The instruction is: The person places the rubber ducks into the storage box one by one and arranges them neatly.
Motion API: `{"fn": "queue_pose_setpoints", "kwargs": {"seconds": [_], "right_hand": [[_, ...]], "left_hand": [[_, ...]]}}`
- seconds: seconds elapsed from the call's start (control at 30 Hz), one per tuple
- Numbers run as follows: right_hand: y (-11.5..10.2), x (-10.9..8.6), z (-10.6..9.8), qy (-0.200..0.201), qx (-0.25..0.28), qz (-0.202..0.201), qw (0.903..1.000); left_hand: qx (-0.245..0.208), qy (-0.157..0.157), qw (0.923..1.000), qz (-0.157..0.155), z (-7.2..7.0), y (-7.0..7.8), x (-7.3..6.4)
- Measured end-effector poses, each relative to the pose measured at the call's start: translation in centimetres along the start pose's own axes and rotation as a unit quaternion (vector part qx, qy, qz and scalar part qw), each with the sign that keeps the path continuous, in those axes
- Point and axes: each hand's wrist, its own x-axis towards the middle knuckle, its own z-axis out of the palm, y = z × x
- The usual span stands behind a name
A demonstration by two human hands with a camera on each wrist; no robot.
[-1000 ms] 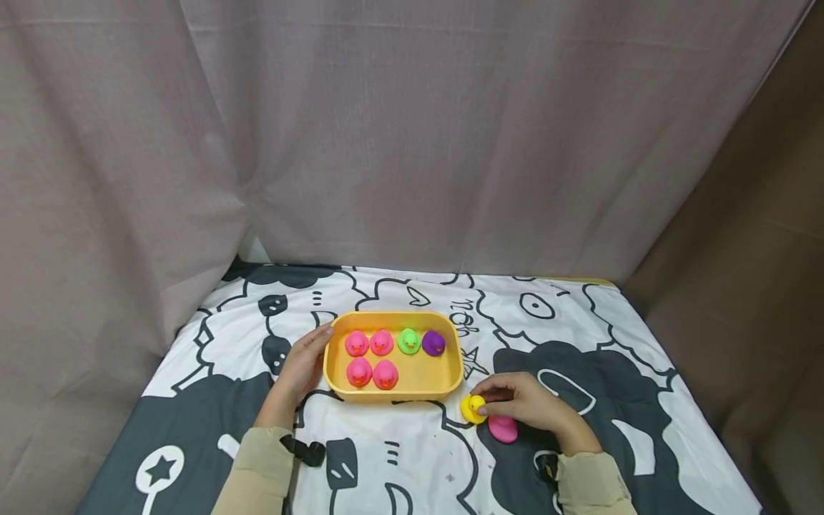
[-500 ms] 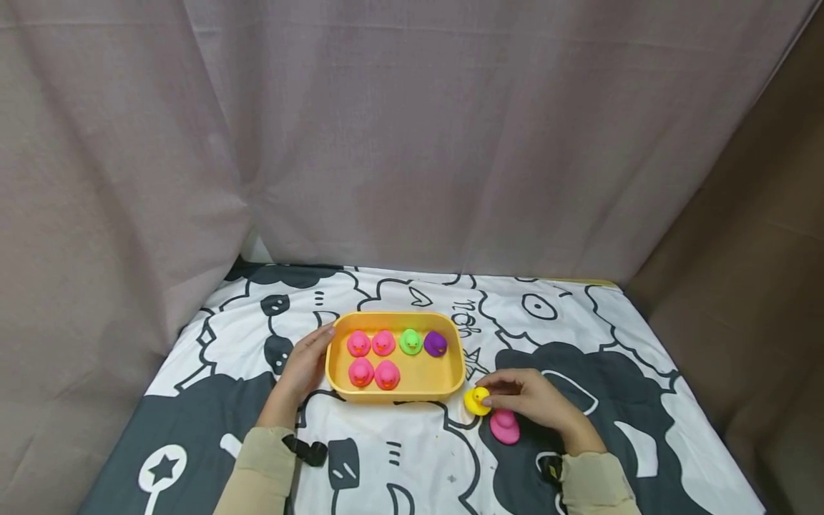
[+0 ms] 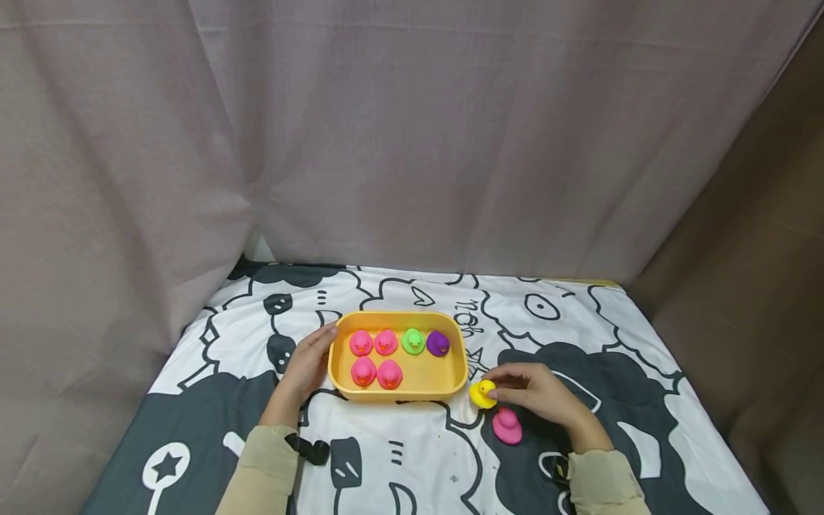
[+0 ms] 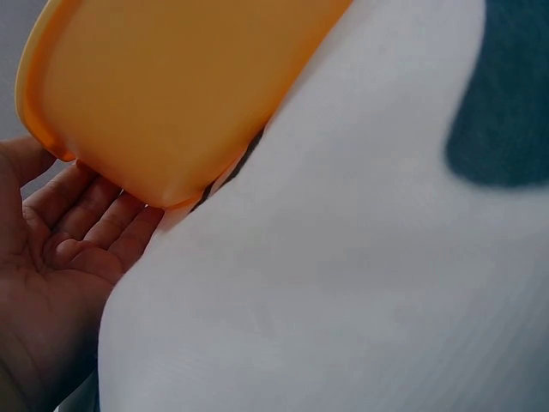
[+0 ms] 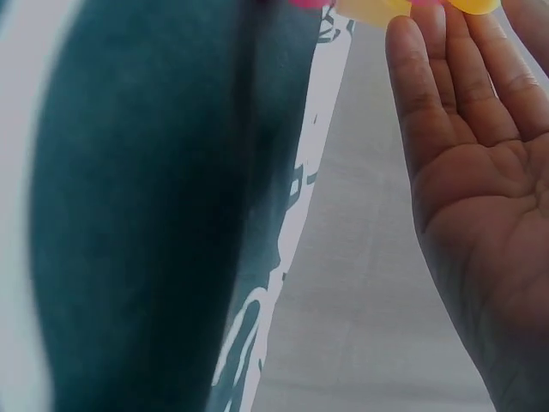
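A yellow tray (image 3: pixel 425 390) sits in the middle of the patterned cloth. Inside it stand several pink rubber ducks (image 3: pixel 363 371), a green rubber duck (image 3: pixel 413 341) and a purple rubber duck (image 3: pixel 438 343). My left hand (image 3: pixel 307 366) grips the tray's left end, thumb at the rim and fingers against the outer wall (image 4: pixel 120 163). Just off the tray's lower right corner, my right hand (image 3: pixel 537 392) pinches a yellow rubber duck (image 3: pixel 481 395) between thumb and fingers. One pink rubber duck (image 3: pixel 507 427) lies on the cloth beneath that hand.
The black-and-white cartoon cloth (image 3: pixel 380 458) covers the table. Grey-brown curtains (image 3: pixel 438 143) hang behind it and along both sides. Black wrist straps (image 3: pixel 307 449) show at both cuffs.
The right hand has moved slightly up and to the right in view with the yellow rubber duck, showing more of the pink one below. The left hand keeps its grip on the tray.
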Motion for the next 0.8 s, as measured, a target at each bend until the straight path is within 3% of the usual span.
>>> {"fn": "queue_pose_setpoints", "kwargs": {"seconds": [0.2, 0.57, 0.8], "right_hand": [[-0.4, 0.0, -0.6, 0.014, 0.006, -0.020, 0.9997], [-2.1, 0.9, -1.5, 0.035, 0.003, -0.004, 0.9994], [-3.1, 2.0, -1.5, 0.023, 0.013, -0.001, 0.9996]], "left_hand": [[0.004, 0.003, 1.0000, -0.007, -0.1, 0.0, 0.1], [0.011, 0.001, 0.9999, -0.004, 0.0, 0.0, 0.2], [0.007, 0.003, 1.0000, -0.004, 0.0, 0.0, 0.2]]}}
